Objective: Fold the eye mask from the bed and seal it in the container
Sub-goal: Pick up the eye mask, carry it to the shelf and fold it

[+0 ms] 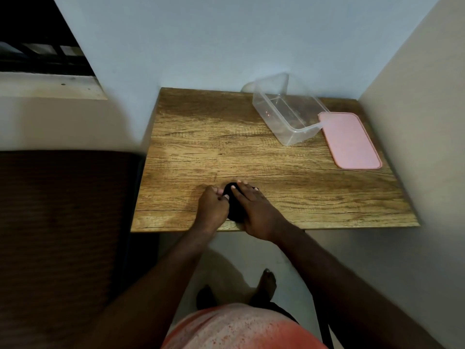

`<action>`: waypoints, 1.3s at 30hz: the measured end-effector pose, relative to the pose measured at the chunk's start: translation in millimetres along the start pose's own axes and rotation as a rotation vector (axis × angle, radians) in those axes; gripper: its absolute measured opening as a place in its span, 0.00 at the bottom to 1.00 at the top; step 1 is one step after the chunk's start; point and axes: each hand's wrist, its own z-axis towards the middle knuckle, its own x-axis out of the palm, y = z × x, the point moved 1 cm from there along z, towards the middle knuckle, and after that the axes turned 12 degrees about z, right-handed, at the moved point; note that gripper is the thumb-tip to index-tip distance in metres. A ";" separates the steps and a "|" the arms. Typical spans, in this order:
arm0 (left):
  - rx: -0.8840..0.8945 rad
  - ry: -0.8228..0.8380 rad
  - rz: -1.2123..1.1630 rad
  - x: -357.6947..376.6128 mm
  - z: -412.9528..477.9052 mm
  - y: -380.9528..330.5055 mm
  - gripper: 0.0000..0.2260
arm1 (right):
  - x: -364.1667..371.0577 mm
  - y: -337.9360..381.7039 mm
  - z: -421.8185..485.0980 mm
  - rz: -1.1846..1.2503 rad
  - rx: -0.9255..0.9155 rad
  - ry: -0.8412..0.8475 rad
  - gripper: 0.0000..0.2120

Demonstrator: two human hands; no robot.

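The black eye mask (234, 206) lies bunched near the front edge of the wooden table (251, 152), mostly covered by my hands. My left hand (213, 207) pinches its left side with closed fingers. My right hand (254, 209) presses flat on top of it, fingers spread. A clear plastic container (286, 110) stands open and empty at the back right of the table. Its pink lid (349, 141) lies flat beside it on the right, with one corner touching the container.
The table sits in a corner, with walls behind it and on its right. A dark brown bed (60, 222) borders the table on the left. A dark window (37, 36) with a ledge is at the upper left. My feet stand on the pale floor below the table edge.
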 end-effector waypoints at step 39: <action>0.478 0.056 1.032 -13.5 6.0 20.8 0.24 | 17.8 -11.4 1.9 -0.061 0.137 -0.116 0.40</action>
